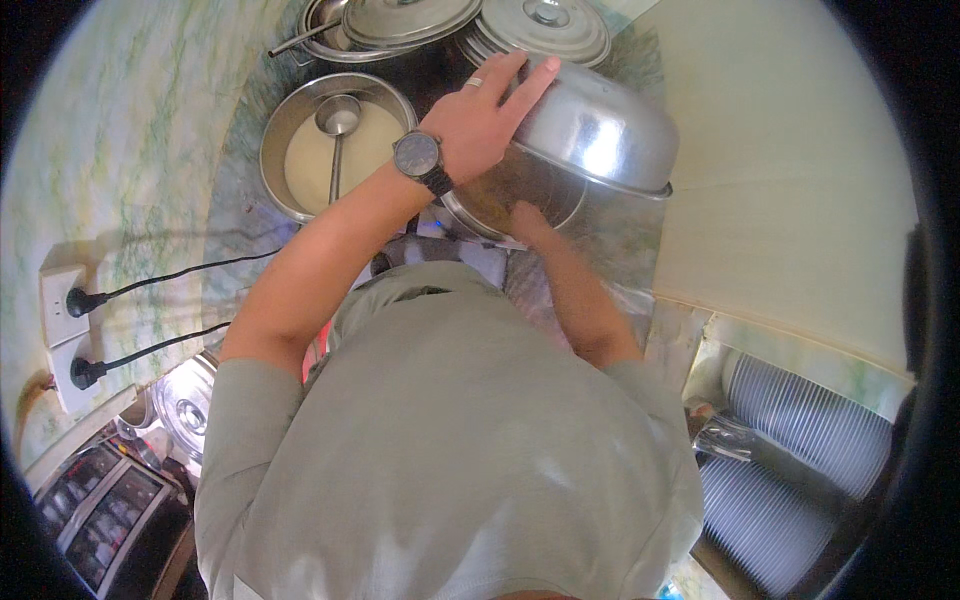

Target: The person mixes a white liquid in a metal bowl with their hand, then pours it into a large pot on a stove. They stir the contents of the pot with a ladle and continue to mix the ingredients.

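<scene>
My left hand (480, 120), wearing a ring and a black wristwatch, holds a shiny stainless-steel basin (600, 127) tipped over a round metal pot (469, 217). Its fingers spread over the basin's outside; the thumb is hidden. Below the basin, my right hand (529, 223) is at the near part of the pot's opening. That hand is blurred, and whether its fingers grip anything is not visible. The pot's inside looks brownish, its contents unclear. Left of it stands a wide metal pot (271, 161) of pale, creamy liquid (375, 150), with a steel ladle (339, 116) in it.
Metal lids (412, 19) (547, 30) lie on vessels at the back. A marbled wall (135, 150) rises at left, with black plugs (86, 301) and cords in its sockets. Stacked plates (810, 420) fill an opening at lower right. A black appliance (135, 525) stands at lower left.
</scene>
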Demonstrator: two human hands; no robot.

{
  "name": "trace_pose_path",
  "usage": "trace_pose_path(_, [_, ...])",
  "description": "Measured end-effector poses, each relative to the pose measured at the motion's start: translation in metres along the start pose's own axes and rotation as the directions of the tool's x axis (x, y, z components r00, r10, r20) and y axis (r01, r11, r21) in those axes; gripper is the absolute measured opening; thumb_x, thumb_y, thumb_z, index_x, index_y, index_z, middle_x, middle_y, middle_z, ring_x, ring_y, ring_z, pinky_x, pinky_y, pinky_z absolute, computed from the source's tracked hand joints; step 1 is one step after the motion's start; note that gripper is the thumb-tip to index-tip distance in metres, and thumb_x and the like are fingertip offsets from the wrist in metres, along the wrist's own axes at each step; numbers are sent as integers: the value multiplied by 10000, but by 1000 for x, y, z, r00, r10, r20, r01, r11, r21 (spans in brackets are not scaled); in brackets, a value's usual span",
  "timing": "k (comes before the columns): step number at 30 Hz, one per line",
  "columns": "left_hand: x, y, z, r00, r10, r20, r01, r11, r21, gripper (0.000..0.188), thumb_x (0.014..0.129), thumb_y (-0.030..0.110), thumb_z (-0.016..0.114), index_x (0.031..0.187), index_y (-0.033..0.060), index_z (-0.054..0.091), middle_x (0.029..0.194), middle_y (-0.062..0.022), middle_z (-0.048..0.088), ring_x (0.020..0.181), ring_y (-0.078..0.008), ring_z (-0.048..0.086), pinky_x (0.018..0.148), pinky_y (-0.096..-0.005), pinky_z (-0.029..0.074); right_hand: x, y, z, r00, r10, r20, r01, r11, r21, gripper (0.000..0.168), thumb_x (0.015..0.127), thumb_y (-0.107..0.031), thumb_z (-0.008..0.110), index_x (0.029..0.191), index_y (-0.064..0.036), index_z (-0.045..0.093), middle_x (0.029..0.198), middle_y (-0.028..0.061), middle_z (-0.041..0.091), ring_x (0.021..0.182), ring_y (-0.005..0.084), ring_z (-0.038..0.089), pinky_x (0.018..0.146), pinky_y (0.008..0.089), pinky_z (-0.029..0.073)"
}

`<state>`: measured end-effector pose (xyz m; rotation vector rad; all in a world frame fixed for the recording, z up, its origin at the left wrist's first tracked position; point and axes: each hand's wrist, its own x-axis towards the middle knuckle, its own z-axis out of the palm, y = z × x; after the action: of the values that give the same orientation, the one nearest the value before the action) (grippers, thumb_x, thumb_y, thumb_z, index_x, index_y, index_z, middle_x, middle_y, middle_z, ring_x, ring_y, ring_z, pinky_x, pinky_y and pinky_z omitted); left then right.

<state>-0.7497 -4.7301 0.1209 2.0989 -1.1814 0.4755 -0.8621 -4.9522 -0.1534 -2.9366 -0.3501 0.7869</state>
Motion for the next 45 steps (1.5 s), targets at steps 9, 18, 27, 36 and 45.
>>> trace_pose_path(9, [-15, -19, 21, 987, -151, -50, 140, 973, -183, 795, 748, -15, 547, 1471, 121, 245, 1367, -210, 407, 1219, -397, 462, 958, -417, 462, 30, 37, 91, 998, 58, 25, -59, 997, 49, 248, 775, -107, 558, 930, 26, 699, 1021, 227, 654, 1042, 342, 610, 899, 441, 476])
trace_pose_path(18, [-72, -64, 96, 545, -839, -7, 687, 451, -569, 590, 787, 7, 540, 1335, -67, 335, 1244, -267, 506, 1134, -372, 541, 889, -416, 497, -30, 1, -27, 948, 186, 258, -189, 982, -14, 270, 835, -107, 503, 1015, 30, 651, 1088, 252, 639, 997, 387, 637, 823, 469, 527])
trace_pose_path(27, [-111, -55, 83, 170, -787, 593, 81, -589, -804, 306, 839, 14, 508, 1132, -67, 470, 1078, -195, 587, 891, -361, 627, 816, -491, 588, -3, -21, -39, 969, 246, -33, -241, 963, 124, 194, 851, -126, 505, 922, -8, 641, 967, 212, 670, 906, 390, 656, 780, 470, 543])
trace_pose_path(36, [-134, -38, 51, 214, -707, 674, 104, -670, -735, 296, 854, 94, 521, 1089, -82, 487, 1059, -236, 587, 972, -397, 622, 843, -459, 564, 50, 32, -1, 886, 461, -39, -440, 866, 239, 258, 806, -67, 571, 1040, 42, 587, 1012, 238, 656, 1000, 393, 629, 836, 456, 530])
trace_pose_path(45, [-142, -40, 36, 223, -677, 701, 146, -688, -711, 335, 855, 127, 538, 1102, -98, 519, 1049, -244, 631, 978, -379, 644, 842, -421, 573, -4, 62, -21, 911, 392, 130, -388, 920, -56, 171, 745, -36, 584, 880, 27, 668, 982, 236, 659, 1007, 373, 630, 841, 432, 523])
